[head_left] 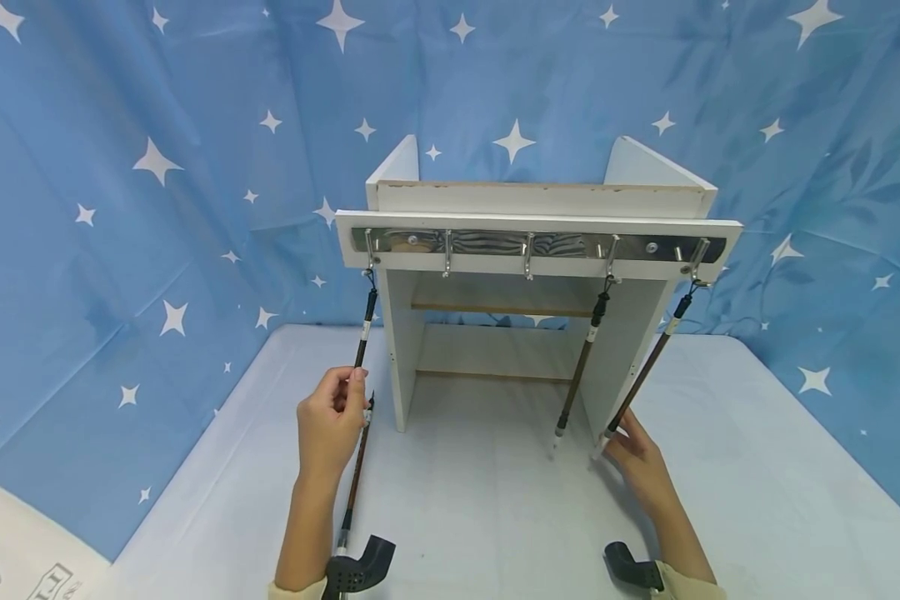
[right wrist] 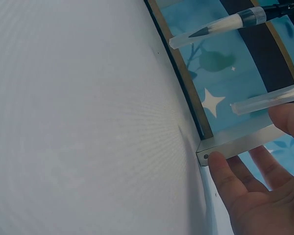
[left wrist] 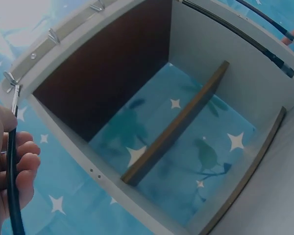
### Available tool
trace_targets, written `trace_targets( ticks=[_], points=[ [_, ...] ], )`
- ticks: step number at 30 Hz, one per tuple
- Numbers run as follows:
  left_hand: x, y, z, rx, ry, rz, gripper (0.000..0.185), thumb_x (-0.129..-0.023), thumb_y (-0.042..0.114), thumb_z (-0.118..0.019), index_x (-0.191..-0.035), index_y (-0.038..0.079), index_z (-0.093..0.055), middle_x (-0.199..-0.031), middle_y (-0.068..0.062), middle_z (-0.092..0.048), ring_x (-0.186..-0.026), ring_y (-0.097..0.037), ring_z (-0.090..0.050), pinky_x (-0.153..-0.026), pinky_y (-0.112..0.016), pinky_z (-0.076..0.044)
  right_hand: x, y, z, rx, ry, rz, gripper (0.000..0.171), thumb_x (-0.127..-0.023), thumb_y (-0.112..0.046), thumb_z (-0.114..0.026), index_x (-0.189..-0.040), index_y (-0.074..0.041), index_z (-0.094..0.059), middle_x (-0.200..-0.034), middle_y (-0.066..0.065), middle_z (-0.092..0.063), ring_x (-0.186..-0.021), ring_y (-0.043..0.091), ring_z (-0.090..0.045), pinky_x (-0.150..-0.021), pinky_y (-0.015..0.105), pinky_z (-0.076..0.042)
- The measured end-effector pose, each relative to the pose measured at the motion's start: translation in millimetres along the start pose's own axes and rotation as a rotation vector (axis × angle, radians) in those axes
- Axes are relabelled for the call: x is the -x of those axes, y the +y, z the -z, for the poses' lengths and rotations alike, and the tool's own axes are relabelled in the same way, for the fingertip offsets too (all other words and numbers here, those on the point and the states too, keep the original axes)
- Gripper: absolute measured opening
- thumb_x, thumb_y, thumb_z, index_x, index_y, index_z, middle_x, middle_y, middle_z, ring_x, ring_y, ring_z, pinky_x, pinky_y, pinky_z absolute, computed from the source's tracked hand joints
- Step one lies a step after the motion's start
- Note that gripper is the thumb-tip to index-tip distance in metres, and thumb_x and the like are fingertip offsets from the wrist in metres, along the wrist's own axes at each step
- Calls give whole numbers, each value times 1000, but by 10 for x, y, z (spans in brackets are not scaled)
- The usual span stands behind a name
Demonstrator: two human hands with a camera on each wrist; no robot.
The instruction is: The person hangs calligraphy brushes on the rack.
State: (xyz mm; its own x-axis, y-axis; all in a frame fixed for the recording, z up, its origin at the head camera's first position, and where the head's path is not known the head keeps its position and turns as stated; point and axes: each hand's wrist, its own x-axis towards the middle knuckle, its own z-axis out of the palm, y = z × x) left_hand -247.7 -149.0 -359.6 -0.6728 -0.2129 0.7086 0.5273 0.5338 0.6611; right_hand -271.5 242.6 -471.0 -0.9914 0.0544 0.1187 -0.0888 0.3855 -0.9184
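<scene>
A white shelf unit (head_left: 540, 200) stands on the table with a metal hook rail (head_left: 495, 243) along its top front. Three dark brushes hang from the hooks. My left hand (head_left: 348, 396) grips the left brush (head_left: 365, 321) at mid-shaft; in the left wrist view its shaft (left wrist: 11, 181) runs between thumb and curled fingers (left wrist: 27, 159). The right brush (head_left: 648, 362) slants down to my right hand (head_left: 618, 437). There the thumb (right wrist: 289, 115) touches its clear cap (right wrist: 267, 100), while the straight fingers (right wrist: 225, 174) rest against the shelf's side panel (right wrist: 235, 144). The middle brush (head_left: 581, 358) hangs free.
Two hooks (head_left: 527, 258) in the middle of the rail carry nothing. A pale cloth covers the table (head_left: 495, 517). A blue star-patterned curtain (head_left: 120, 167) closes off the back and sides. The shelf unit holds a brown inner board (left wrist: 176, 127).
</scene>
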Motion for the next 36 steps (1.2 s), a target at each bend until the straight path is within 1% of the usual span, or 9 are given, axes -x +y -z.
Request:
trace_targets(
  ticks=[4, 9, 12, 18, 23, 27, 29, 34, 36],
  points=[
    [11, -23, -28, 2, -23, 19, 16, -92, 14, -53, -89, 1, -61, -58, -7, -60, -43, 2, -49, -39, -15, -41, 2, -19, 8, -7, -6, -1, 68, -94, -21, -50, -147, -26, -8, -150, 19, -19, -129, 43, -32, -101, 58, -30],
    [14, -52, -53, -32, -45, 27, 14, -90, 15, -58, -91, 1, -60, -65, -6, -64, -53, -11, -61, -48, -17, -48, 5, -43, 18, -17, -18, -6, 69, -94, -19, -50, -148, -23, -7, -150, 20, -17, -130, 43, -30, -102, 58, -28],
    [15, -75, -67, -79, -66, 63, 16, -88, 16, -61, -94, 2, -61, -73, -7, -67, -62, -16, -65, -55, -21, -52, 6, -48, 16, -15, -18, -5, 69, -94, -16, -50, -148, -22, -7, -150, 21, -17, -130, 43, -30, -102, 57, -29],
    [23, -135, -95, -193, -168, 158, 19, -87, 20, -62, -98, 5, -63, -83, -8, -68, -74, -19, -66, -66, -32, -55, 10, -50, 11, -12, -9, 0, 68, -93, -16, -50, -148, -18, -9, -149, 22, -19, -129, 45, -31, -102, 58, -29],
    [44, -229, -135, -294, -258, 160, 18, -87, 22, -62, -100, 9, -64, -83, -7, -70, -78, -21, -67, -67, -37, -55, 13, -40, 14, -2, -4, 10, 67, -94, -16, -49, -148, -18, -9, -148, 23, -21, -128, 44, -33, -101, 57, -30],
    [62, -281, -159, -309, -292, 171, 19, -87, 21, -62, -101, 9, -64, -83, -6, -70, -80, -22, -67, -68, -38, -54, 18, -37, 17, 7, -1, 7, 67, -94, -15, -49, -148, -18, -8, -148, 22, -21, -128, 44, -33, -101, 57, -31],
    [65, -297, -145, -319, -351, 203, 22, -86, 22, -62, -105, 9, -63, -87, -7, -70, -85, -23, -66, -71, -39, -54, 19, -40, 20, 1, -6, 3, 68, -94, -16, -49, -148, -19, -8, -148, 22, -20, -129, 44, -32, -101, 57, -30],
    [38, -295, 16, -414, -583, 333, 49, -81, 30, -68, -123, 9, -54, -109, -11, -65, -101, -30, -60, -76, -46, -50, 13, -50, 21, -5, -16, -11, 68, -94, -16, -49, -148, -21, -7, -149, 22, -18, -130, 44, -29, -103, 59, -26],
    [19, -311, 101, -466, -628, 374, 57, -80, 32, -69, -128, 9, -49, -114, -14, -63, -102, -34, -59, -76, -49, -49, 9, -51, 21, 0, -11, -16, 68, -94, -17, -49, -148, -22, -7, -149, 21, -19, -130, 44, -31, -103, 59, -27]
  ],
)
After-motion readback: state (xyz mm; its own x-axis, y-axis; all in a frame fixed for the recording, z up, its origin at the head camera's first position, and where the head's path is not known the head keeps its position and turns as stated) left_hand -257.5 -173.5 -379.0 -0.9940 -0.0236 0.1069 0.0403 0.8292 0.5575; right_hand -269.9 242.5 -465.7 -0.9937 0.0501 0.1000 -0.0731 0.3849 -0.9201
